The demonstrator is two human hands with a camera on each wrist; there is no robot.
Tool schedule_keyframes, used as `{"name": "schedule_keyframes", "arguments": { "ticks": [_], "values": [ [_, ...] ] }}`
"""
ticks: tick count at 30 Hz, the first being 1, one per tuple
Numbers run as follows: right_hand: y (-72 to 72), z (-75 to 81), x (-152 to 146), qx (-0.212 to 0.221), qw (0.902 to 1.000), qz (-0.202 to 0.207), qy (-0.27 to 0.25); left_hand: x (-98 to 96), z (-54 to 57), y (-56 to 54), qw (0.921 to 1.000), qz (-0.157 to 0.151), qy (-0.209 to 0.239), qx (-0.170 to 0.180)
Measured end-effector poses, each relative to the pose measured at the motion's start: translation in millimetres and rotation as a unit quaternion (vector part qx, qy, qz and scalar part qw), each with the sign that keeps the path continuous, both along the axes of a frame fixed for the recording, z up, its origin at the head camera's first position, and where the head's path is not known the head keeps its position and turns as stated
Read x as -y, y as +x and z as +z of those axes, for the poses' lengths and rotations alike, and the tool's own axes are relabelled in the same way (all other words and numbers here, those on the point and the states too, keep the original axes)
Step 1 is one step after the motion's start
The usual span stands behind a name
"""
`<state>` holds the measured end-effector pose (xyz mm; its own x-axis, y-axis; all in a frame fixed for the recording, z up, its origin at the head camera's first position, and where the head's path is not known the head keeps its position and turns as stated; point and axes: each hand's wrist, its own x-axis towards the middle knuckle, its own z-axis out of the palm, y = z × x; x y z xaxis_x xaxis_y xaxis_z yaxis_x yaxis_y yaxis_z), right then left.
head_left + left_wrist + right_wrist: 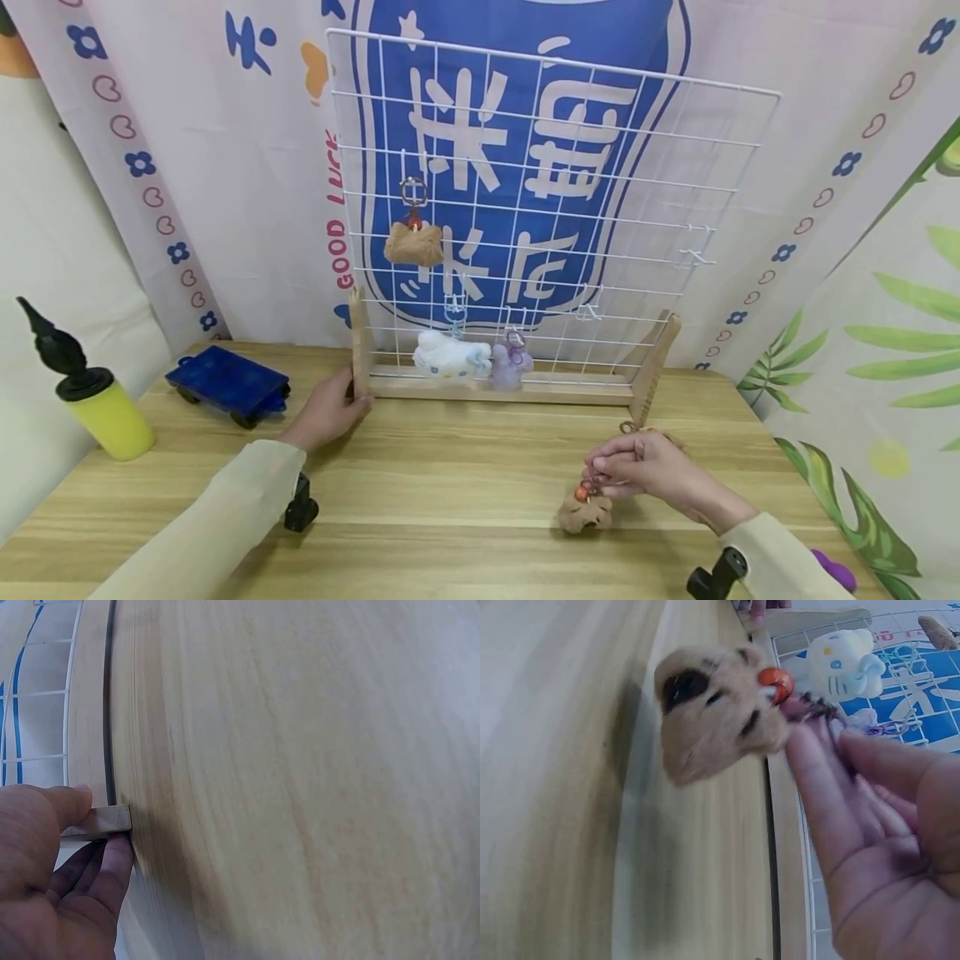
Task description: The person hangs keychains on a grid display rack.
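Note:
My right hand (648, 471) pinches a brown plush keychain (585, 512) by its chain, near a red bead. In the right wrist view, the bear-like plush (712, 712) dangles from the fingertips, over the table. With thumb and fingers, my left hand (326, 412) grips the left foot (109, 819) of a wooden stand bearing a white wire grid (525, 167). On the grid hang another brown plush keychain (414, 243), a white-and-blue cat plush (450, 357) and a purple plush (512, 367). Part of another keychain (663, 435) shows behind my right hand.
Vacant white hooks (588, 312) sit on the grid's right side. A blue toy cart (225, 383) and a yellow hand pump (108, 417) stand at the left of the wooden table (420, 517). Something purple (834, 571) lies at the right edge.

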<state>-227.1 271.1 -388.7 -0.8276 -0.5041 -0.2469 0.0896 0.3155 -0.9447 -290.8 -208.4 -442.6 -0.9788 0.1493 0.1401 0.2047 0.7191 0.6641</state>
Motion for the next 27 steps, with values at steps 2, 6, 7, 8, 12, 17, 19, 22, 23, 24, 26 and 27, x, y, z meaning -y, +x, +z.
{"name": "schedule_keyframes", "arguments": {
  "ticks": [2,6,7,8,12,17,19,22,23,24,26,27],
  "values": [
    [-0.5,2.1,1.2,-0.017,0.9998,-0.003,-0.001,0.2,0.0,0.4,1.0000,-0.001,-0.001,0.000],
    [-2.1,7.4,4.5,-0.064,0.9975,-0.028,-0.004,-0.1,-0.8,0.5,1.0000,0.000,0.002,0.001],
    [-2.7,9.1,5.3,-0.079,0.9961,-0.038,-0.003,-0.1,-1.2,0.3,1.0000,0.001,0.003,0.001],
    [-3.3,11.1,6.4,-0.094,0.9944,-0.048,-0.003,-0.1,-1.9,-0.1,1.0000,0.000,0.002,0.000],
    [-7.0,20.1,12.2,-0.148,0.9848,-0.090,-0.006,0.1,-2.2,-0.9,1.0000,0.001,0.000,-0.001],
    [-15.7,30.2,20.4,-0.193,0.9730,-0.126,-0.016,0.1,-1.1,-0.5,1.0000,0.004,-0.001,-0.002],
    [-20.2,32.9,22.5,-0.204,0.9690,-0.137,-0.027,0.2,-1.5,-0.1,1.0000,0.003,0.000,-0.003],
    [-27.8,35.8,25.2,-0.219,0.9628,-0.151,-0.046,0.5,-2.9,-0.4,1.0000,0.002,0.001,-0.005],
    [-30.3,37.0,26.0,-0.225,0.9606,-0.156,-0.049,0.7,-3.0,-0.5,1.0000,0.002,0.002,-0.006],
    [-32.9,38.1,26.7,-0.228,0.9588,-0.162,-0.052,0.5,-2.8,-0.3,1.0000,0.001,0.001,-0.007],
    [-37.6,40.8,27.8,-0.233,0.9556,-0.173,-0.052,0.8,-3.0,-0.6,1.0000,0.000,0.001,-0.007],
    [-39.8,42.6,28.1,-0.235,0.9540,-0.179,-0.048,0.8,-2.8,-0.5,1.0000,0.001,0.002,-0.006]
  ]
}}
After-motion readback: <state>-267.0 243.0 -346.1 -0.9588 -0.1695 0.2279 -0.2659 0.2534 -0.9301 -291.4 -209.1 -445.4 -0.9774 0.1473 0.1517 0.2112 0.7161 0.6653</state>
